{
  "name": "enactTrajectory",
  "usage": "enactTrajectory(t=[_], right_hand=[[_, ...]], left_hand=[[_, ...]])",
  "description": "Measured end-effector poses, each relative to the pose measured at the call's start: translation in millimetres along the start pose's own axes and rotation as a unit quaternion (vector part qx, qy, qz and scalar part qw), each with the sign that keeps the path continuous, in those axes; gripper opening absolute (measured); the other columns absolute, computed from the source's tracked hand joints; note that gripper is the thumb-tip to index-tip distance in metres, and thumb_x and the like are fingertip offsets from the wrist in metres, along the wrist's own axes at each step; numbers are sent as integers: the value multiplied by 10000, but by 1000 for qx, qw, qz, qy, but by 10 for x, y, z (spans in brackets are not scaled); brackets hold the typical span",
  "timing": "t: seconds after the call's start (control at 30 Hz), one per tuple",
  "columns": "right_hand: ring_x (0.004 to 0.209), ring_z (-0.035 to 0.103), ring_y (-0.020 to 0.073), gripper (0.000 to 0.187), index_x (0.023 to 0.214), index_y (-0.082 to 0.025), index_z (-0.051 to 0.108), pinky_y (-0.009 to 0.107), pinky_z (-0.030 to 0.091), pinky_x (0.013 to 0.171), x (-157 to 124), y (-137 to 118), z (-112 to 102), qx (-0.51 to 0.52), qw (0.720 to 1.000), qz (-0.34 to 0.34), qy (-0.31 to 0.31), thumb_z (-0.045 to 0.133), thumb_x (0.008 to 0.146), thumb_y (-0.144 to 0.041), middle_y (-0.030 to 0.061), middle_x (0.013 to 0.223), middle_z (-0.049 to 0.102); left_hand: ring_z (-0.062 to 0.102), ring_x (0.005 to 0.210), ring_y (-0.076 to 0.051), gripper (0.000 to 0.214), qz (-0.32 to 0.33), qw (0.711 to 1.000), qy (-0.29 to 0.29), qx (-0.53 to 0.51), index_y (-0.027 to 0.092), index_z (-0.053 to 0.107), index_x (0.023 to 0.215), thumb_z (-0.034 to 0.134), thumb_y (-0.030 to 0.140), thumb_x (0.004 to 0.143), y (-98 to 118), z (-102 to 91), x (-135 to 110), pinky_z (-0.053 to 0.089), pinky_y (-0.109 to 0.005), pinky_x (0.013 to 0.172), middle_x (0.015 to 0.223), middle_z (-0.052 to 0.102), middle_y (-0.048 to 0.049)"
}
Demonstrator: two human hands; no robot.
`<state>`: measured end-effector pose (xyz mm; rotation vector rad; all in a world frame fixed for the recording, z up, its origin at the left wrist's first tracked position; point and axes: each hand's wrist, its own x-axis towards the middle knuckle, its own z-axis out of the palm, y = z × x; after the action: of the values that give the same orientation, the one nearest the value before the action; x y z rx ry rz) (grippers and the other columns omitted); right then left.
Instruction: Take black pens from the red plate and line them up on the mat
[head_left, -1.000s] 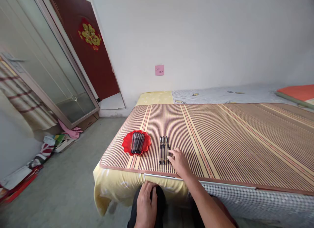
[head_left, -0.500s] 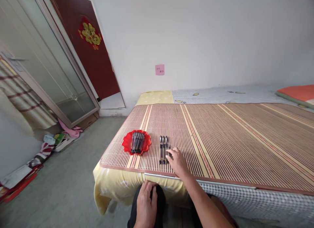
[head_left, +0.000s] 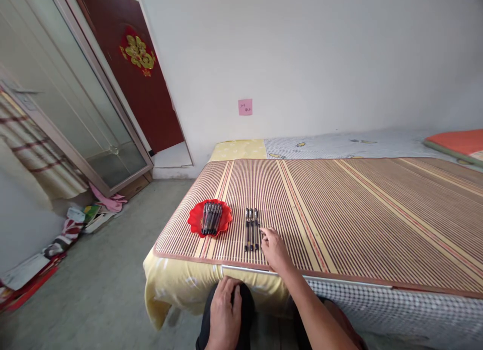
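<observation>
Three black pens [head_left: 251,230] lie side by side, parallel, on the striped bamboo mat [head_left: 324,209]. Just right of them is my right hand [head_left: 274,250], low over the mat with thumb and fingers drawn together. A small dark bit shows at its fingertips; what it is, I cannot make out. To the left of the row, a red scalloped dish [head_left: 193,223] holds several more black pens [head_left: 212,219], bunched close together. My left hand [head_left: 225,310] rests on my knee below the bed's edge, fingers stretched out and holding nothing.
Yellow cloth [head_left: 181,284] hangs over the bed's near left corner. An orange and green folded item [head_left: 458,143] lies at the far right. A pink note [head_left: 245,107] is stuck to the wall. Clothes and papers [head_left: 75,216] lie on the floor at left.
My right hand has shifted slightly right, away from the third pen, and its fingers have drawn closer together. My left hand, the dish and the three pens have stayed put.
</observation>
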<state>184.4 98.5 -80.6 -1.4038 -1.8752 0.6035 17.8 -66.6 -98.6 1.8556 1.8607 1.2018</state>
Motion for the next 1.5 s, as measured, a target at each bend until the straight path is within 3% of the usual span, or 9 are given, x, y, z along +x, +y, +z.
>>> enactTrajectory(t=[0.13, 0.37, 0.57, 1.03, 1.27, 1.5], right_hand=[[961, 679, 201, 571, 1266, -167, 675, 312, 547, 903, -18, 1, -56, 7, 1000, 12, -27, 450, 782, 36, 120, 1155, 652], [1219, 604, 229, 606, 1305, -177, 662, 360, 446, 1109, -98, 9, -279, -31, 994, -4, -104, 492, 759, 23, 107, 1276, 642], [1310, 546, 244, 591, 1329, -131, 651, 365, 374, 1177, -131, 6, -383, -55, 985, -14, -162, 588, 750, -36, 131, 1384, 596], [1254, 582, 279, 422, 1253, -160, 715, 391, 419, 1125, -112, -157, -387, -107, 982, -15, -153, 665, 834, -138, 133, 1342, 637], [1227, 590, 283, 443, 1278, -169, 695, 400, 435, 1105, -118, -165, -374, -107, 985, -17, -137, 671, 835, -150, 133, 1304, 647], [1359, 498, 281, 506, 1398, -235, 613, 446, 380, 1157, -157, -160, -308, -83, 986, -52, -136, 590, 893, -230, 105, 1492, 524]], left_hand=[[671, 936, -230, 222, 0, 1000, -4, -4, 236, 667, 975, 448, 225, 1010, 6, -3, -3, 548, -356, 858, 954, 701, -66], [677, 925, -226, 213, 8, 1000, 6, -6, 238, 668, 978, 458, 219, 1004, 21, -4, 14, 551, -350, 850, 947, 706, -61], [684, 913, -227, 218, 9, 1000, 10, -6, 241, 671, 968, 457, 214, 1001, 32, -7, 27, 559, -346, 837, 945, 711, -60], [700, 915, -228, 217, 15, 1000, 17, -2, 248, 685, 956, 473, 221, 994, 70, -26, 28, 573, -337, 835, 937, 722, -59], [700, 915, -226, 216, 15, 1000, 19, 2, 256, 683, 971, 473, 211, 993, 62, -18, 35, 569, -340, 845, 942, 725, -50], [693, 926, -236, 228, 11, 1000, 14, -6, 240, 686, 971, 461, 228, 1003, 61, -25, 21, 571, -347, 844, 947, 719, -70]])
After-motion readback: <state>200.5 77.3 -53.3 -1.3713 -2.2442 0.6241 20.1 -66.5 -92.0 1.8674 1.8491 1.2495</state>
